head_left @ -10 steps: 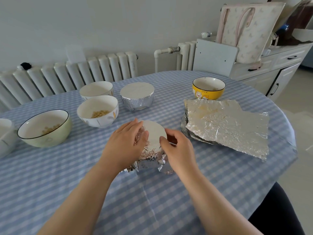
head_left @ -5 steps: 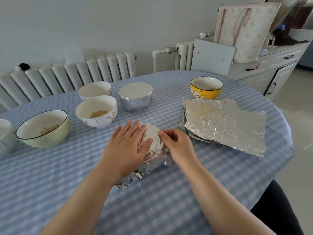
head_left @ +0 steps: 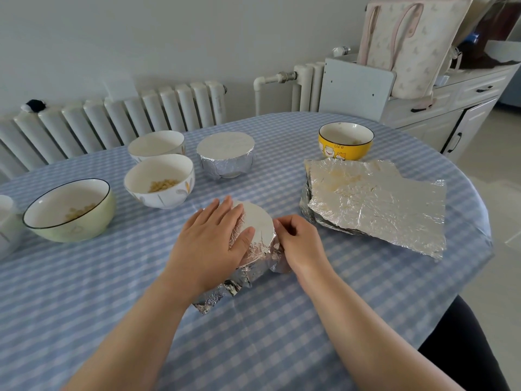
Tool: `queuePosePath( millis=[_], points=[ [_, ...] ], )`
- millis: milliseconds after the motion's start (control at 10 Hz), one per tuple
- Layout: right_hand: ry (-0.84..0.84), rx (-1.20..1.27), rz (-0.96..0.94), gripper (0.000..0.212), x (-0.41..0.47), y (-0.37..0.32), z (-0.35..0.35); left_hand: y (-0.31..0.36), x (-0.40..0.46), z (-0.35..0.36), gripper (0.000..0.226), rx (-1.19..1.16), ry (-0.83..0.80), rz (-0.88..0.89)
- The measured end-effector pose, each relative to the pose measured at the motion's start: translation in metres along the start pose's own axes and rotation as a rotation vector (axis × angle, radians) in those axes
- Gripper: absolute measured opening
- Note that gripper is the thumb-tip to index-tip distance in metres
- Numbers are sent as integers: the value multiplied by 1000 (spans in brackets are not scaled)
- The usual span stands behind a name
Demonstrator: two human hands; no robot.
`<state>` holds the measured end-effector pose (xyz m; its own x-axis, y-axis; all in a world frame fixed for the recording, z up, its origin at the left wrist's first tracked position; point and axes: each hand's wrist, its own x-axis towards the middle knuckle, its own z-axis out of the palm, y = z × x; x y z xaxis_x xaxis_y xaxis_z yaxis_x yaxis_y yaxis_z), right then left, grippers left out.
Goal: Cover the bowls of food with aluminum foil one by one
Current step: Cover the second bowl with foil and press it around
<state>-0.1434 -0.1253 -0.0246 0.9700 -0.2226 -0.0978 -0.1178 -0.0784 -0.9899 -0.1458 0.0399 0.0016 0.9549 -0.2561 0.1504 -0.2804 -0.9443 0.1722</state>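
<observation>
Your left hand [head_left: 210, 244] lies flat, fingers straight and together, pressing down on the foil top of the bowl [head_left: 260, 225] at the table's centre, just in front of you. Your right hand [head_left: 300, 242] curls against the bowl's 3 o'clock side, fingers bent onto the crumpled foil there; whether they pinch it, you cannot tell. A loose foil flap [head_left: 217, 296] sticks out from under your left wrist at 7 o'clock.

At 12 o'clock from that bowl stands one finished wrapped bowl [head_left: 225, 155]. At 10 o'clock sit two white bowls, the near one [head_left: 159, 180] holding yellow kernels, the far one [head_left: 156, 145] behind it. At 9 o'clock is a green bowl [head_left: 70, 210] with kernels, and a white vessel [head_left: 7, 221] is cut off by the left edge. At 1 o'clock stands one yellow bowl [head_left: 346, 141]. At 3 o'clock lies a stack of foil sheets [head_left: 375, 200]; their number is unclear. A checked cloth [head_left: 267, 334] covers the table.
</observation>
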Motion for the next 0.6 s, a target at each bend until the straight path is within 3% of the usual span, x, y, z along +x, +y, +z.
queuePosePath(
  millis=[100,300,400,600],
  points=[
    [13,-29,-24,9,1,0,-2,1,0,0,91,-7,-1,2],
    [81,-268,-257,13,-6,-1,-3,1,0,0,92,-6,-2,3],
    [87,-310,-294,12,-8,-2,-6,0,1,0,92,5,-8,1],
    [40,-385,-276,29,-20,-8,-11,1,0,0,93,-4,-7,-13]
  ],
)
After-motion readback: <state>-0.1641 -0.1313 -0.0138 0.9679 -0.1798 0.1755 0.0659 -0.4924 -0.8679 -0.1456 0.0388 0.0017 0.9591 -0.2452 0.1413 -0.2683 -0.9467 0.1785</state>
